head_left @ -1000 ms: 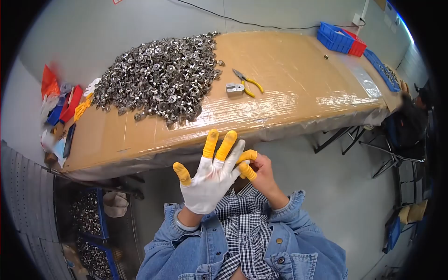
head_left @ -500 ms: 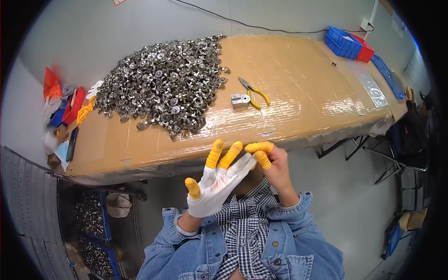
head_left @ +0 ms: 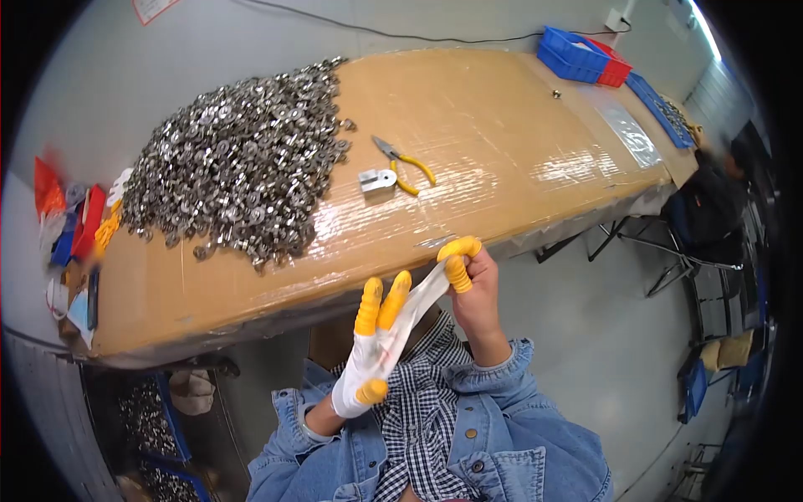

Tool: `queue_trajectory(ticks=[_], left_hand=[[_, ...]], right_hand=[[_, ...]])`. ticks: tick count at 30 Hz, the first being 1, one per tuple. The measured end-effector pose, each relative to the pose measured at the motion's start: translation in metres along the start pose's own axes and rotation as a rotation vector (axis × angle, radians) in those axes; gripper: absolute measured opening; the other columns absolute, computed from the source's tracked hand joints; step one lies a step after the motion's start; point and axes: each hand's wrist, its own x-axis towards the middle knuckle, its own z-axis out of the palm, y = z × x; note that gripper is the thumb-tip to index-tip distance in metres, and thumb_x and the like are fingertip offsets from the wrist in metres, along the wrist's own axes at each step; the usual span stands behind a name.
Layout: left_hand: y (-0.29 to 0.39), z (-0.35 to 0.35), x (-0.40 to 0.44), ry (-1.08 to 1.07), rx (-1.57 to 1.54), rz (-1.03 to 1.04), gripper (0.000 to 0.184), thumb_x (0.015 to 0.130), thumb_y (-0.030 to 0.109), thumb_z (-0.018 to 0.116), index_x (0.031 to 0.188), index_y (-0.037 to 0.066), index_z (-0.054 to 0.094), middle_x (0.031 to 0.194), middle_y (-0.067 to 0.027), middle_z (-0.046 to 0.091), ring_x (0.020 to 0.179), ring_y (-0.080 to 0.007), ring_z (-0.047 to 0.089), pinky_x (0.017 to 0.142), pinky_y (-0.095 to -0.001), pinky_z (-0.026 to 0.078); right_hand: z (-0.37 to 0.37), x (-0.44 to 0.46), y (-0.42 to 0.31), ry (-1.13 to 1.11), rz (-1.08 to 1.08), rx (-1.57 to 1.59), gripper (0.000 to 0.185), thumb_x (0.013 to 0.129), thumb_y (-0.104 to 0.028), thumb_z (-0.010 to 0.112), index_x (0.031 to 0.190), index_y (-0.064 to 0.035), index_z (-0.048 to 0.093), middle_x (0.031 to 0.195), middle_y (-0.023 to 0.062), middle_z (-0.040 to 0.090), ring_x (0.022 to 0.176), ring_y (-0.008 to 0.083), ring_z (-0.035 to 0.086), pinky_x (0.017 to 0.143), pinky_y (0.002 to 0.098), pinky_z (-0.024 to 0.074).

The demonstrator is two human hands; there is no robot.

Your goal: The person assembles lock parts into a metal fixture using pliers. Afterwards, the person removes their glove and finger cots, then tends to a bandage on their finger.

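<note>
My left hand (head_left: 366, 356) wears a white glove (head_left: 418, 305) with yellow finger covers on several fingertips. It is held in front of my chest, two covered fingers pointing up and the thumb apart. My right hand (head_left: 477, 293) has no glove, only yellow covers on the thumb and index finger. Between these it pinches the glove's finger end, and the fabric is stretched taut between both hands. On the table beyond lie yellow-handled pliers (head_left: 405, 166) and, close to them, a small metal block (head_left: 377, 182) with a round hole.
A large heap of small metal parts (head_left: 234, 159) covers the left of the cardboard-topped table (head_left: 468, 109). Blue (head_left: 571, 57) and red bins (head_left: 615, 65) stand at the back right. Below left are blue crates (head_left: 171, 418) of parts. A chair (head_left: 703, 238) stands at the right.
The glove fabric is now stretched longer, with my hands further apart. My left hand has turned and its thumb has dropped. The whole view has shifted, so the table appears further left.
</note>
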Motion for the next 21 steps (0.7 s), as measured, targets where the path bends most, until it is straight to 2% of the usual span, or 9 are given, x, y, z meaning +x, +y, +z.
queue_trajectory(ticks=[3, 4, 7, 8, 11, 12, 15, 17, 21], left_hand=[[0.008, -0.005, -0.005, -0.076, 0.149, -0.054, 0.106, 0.084, 0.045, 0.070, 0.155, 0.017, -0.004, 0.158, -0.0175, 0.015, 0.147, -0.0305, 0.014, 0.118, -0.0406, 0.004], [0.008, -0.002, -0.006, -0.056, 0.119, -0.055, 0.103, 0.086, 0.041, 0.069, 0.155, 0.017, -0.003, 0.155, -0.0178, 0.022, 0.146, -0.0324, 0.017, 0.118, -0.0420, 0.004], [0.017, 0.012, 0.000, 0.096, 0.137, -0.044, 0.109, 0.079, 0.054, 0.072, 0.155, 0.012, 0.006, 0.148, -0.0178, 0.037, 0.140, -0.0391, 0.029, 0.118, -0.0475, 0.012], [0.017, 0.010, 0.000, 0.071, 0.136, -0.045, 0.107, 0.080, 0.053, 0.071, 0.154, 0.010, 0.006, 0.146, -0.0172, 0.039, 0.140, -0.0396, 0.030, 0.118, -0.0483, 0.013], [0.018, 0.001, 0.000, 0.000, 0.125, -0.031, 0.092, 0.092, 0.039, 0.062, 0.155, 0.012, 0.000, 0.150, -0.0191, 0.031, 0.141, -0.0385, 0.029, 0.117, -0.0477, 0.011], [0.014, 0.001, 0.003, 0.027, 0.097, -0.036, 0.092, 0.092, 0.041, 0.061, 0.155, 0.012, 0.000, 0.152, -0.0205, 0.028, 0.141, -0.0386, 0.027, 0.117, -0.0483, 0.011], [0.015, 0.011, 0.011, 0.012, -0.027, -0.030, 0.095, 0.090, 0.036, 0.064, 0.155, 0.010, 0.000, 0.157, -0.0196, 0.018, 0.145, -0.0352, 0.019, 0.118, -0.0433, 0.009], [0.017, 0.014, 0.019, -0.033, -0.019, -0.012, 0.099, 0.087, 0.024, 0.070, 0.155, 0.012, -0.001, 0.159, -0.0155, 0.011, 0.147, -0.0300, 0.011, 0.118, -0.0413, 0.002], [0.016, 0.028, 0.039, -0.076, 0.185, 0.080, 0.091, 0.089, 0.007, 0.063, 0.155, 0.017, 0.001, 0.161, -0.0131, 0.008, 0.148, -0.0270, 0.006, 0.118, -0.0402, 0.001]], right_hand=[[-0.005, 0.000, 0.001, -0.124, 0.116, 0.061, 0.022, 0.092, -0.024, 0.066, 0.100, -0.0049, 0.059, 0.083, -0.0025, 0.060, 0.074, 0.0050, 0.057, 0.068, 0.0194, 0.0468], [-0.003, -0.002, -0.001, -0.204, 0.194, 0.137, 0.027, 0.090, -0.023, 0.069, 0.106, -0.0055, 0.056, 0.088, -0.0021, 0.058, 0.077, 0.0061, 0.058, 0.070, 0.0198, 0.0467], [0.010, -0.002, 0.005, -0.425, -0.013, 0.109, 0.037, 0.087, -0.021, 0.073, 0.113, -0.0064, 0.051, 0.096, -0.0002, 0.058, 0.080, 0.0072, 0.057, 0.074, 0.0213, 0.0470], [0.013, -0.003, 0.002, -0.408, 0.025, 0.100, 0.039, 0.086, -0.020, 0.074, 0.115, -0.0057, 0.052, 0.097, 0.0005, 0.059, 0.082, 0.0078, 0.058, 0.075, 0.0219, 0.0471], [0.025, -0.002, -0.017, -0.363, 0.121, 0.079, 0.046, 0.085, -0.017, 0.074, 0.123, -0.0035, 0.052, 0.102, 0.0027, 0.062, 0.090, 0.0095, 0.060, 0.078, 0.0236, 0.0477], [0.020, 0.007, -0.012, -0.410, -0.151, -0.264, 0.031, 0.089, -0.016, 0.070, 0.115, -0.0009, 0.060, 0.097, 0.0041, 0.066, 0.091, 0.0101, 0.062, 0.076, 0.0236, 0.0485], [0.022, 0.010, -0.019, -0.268, -0.019, -0.092, 0.019, 0.091, -0.017, 0.067, 0.102, -0.0004, 0.066, 0.088, 0.0039, 0.068, 0.084, 0.0096, 0.063, 0.074, 0.0233, 0.0491], [0.028, 0.018, -0.022, -0.181, -0.093, -0.105, 0.021, 0.092, -0.020, 0.067, 0.100, -0.0013, 0.065, 0.086, 0.0032, 0.068, 0.078, 0.0085, 0.062, 0.071, 0.0224, 0.0489], [0.035, 0.036, -0.032, -0.063, -0.153, -0.071, 0.023, 0.091, -0.026, 0.067, 0.094, -0.0028, 0.063, 0.086, 0.0015, 0.066, 0.074, 0.0064, 0.059, 0.065, 0.0210, 0.0470]])
